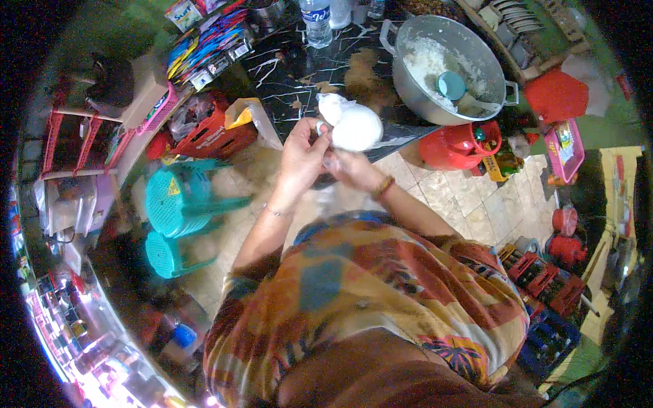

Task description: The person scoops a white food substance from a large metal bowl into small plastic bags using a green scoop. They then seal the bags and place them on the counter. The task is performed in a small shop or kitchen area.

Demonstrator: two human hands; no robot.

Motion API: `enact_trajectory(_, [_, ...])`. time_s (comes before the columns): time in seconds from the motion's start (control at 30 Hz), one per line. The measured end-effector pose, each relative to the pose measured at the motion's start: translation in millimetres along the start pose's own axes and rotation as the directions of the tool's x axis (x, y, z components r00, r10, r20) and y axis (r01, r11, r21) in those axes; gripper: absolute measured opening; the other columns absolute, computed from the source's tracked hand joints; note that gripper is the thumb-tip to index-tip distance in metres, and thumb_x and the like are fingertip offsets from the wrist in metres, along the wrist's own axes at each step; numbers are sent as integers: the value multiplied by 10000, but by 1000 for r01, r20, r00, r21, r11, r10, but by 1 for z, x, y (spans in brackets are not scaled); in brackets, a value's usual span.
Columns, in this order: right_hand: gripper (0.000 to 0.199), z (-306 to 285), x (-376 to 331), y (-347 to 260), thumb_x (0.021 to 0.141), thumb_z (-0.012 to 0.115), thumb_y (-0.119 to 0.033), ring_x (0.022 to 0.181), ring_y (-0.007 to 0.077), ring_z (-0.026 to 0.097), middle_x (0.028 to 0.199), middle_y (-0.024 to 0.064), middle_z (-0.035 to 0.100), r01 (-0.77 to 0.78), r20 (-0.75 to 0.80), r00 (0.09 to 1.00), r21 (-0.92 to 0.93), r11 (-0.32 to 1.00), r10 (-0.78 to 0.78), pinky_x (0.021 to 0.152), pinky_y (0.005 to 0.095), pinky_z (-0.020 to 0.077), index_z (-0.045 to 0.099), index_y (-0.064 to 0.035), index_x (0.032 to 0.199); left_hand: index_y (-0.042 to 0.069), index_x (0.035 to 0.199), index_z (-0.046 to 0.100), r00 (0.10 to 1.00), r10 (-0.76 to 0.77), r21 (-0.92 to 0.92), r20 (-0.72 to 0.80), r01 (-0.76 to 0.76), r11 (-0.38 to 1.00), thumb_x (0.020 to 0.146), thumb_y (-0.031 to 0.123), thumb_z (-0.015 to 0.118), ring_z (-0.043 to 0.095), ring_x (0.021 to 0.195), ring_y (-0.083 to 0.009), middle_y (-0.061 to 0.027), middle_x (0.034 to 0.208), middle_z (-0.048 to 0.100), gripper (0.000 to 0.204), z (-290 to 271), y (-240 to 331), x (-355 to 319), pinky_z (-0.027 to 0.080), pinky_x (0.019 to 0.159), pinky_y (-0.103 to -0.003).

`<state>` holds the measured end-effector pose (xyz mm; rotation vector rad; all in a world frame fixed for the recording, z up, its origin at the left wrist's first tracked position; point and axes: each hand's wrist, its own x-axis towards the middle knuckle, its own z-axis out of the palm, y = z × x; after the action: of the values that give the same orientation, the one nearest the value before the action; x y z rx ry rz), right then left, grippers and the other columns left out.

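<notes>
At the near edge of the black marbled table point(286, 85), a small rounded plastic bag of what looks like rice point(358, 128) is between my two hands. My left hand point(303, 151) is closed, thumb and fingers pinched at the bag's left side, near its gathered plastic. Low against the bag's near side is my right hand point(354, 170), fingers drawn together and slightly blurred; they seem to grip the plastic too. Just behind lies another white bundle point(333, 105). A large metal pot point(439, 112) to the right holds white rice point(425, 61) and a turquoise cup point(451, 86).
A water bottle point(317, 24) stands at the table's back. Turquoise stools point(173, 204) and a red crate point(218, 132) are at the left. Under the pot's side of the table sits a red gas cylinder point(456, 146). Packets point(204, 51) fill a rack at the far left.
</notes>
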<state>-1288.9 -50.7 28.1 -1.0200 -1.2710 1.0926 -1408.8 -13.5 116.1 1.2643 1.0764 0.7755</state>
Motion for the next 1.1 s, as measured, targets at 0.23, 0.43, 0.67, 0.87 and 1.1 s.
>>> enact_trajectory(0.23, [242,-32,8,1,889,512,-314,944,348,494,964,147,558,100,161,986,-751,653,35,714,539,366,597,-99,964,37,897,587,974,182,423,-134,-110,899,853,90,610,576,691,-130,-68,734,616,73,-37,-82,9,468,653,-279])
enact_trajectory(0.43, [228,-13,31,73,837,580,-287,890,322,535,908,104,597,-6,-50,998,-632,775,-33,750,476,413,636,-73,783,38,972,599,960,224,368,169,-272,889,850,-8,581,580,793,-131,-56,865,624,132,-33,-117,19,470,733,-272])
enact_trajectory(0.67, [258,-4,17,68,817,657,-297,801,263,592,873,122,634,-98,-25,995,-525,845,99,681,343,480,683,-46,760,30,979,569,984,93,52,149,-102,993,859,-23,561,544,856,-120,-33,920,586,131,-44,-171,39,449,792,-256])
enact_trajectory(0.87, [161,1,15,82,803,655,-185,1034,258,496,1031,68,585,-147,-91,989,-529,836,116,936,359,388,677,-49,888,13,960,533,989,122,119,78,-131,984,817,32,620,589,844,-144,-52,890,606,168,-51,-150,44,479,762,-274])
enact_trajectory(1.1, [365,12,15,130,835,629,-175,1013,178,522,1031,68,550,-387,-272,902,-168,907,334,897,314,418,507,-32,1148,38,927,608,955,288,418,-66,-236,878,775,136,684,639,744,-237,-111,820,664,196,-58,-156,61,506,701,-335])
